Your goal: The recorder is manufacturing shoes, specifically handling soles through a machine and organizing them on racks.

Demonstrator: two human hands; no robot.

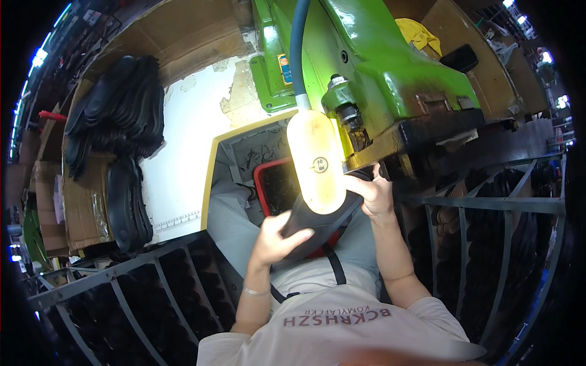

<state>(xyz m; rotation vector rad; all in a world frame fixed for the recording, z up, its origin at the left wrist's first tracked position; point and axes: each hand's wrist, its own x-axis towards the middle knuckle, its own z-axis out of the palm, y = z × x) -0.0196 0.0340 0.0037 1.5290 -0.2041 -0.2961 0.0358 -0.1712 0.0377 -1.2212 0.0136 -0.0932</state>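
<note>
A black shoe sole point(317, 222) is held just below the green machine point(372, 73) — its near end is gripped by the left hand point(278, 238), fingers curled around it, and its far end is clasped by the right hand point(373, 194) under the machine's dark plate point(427, 137) — behind a glowing yellow lamp point(315, 160).

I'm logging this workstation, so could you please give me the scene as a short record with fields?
Setting: seated person at a green machine
Left hand: grips the near end of a black shoe sole
Right hand: holds the sole's far end under the machine head
Lamp: glowing yellow, over the sole
Left side: stacked black soles on cardboard
Below: red bin
Front: metal racks of dark soles
</note>
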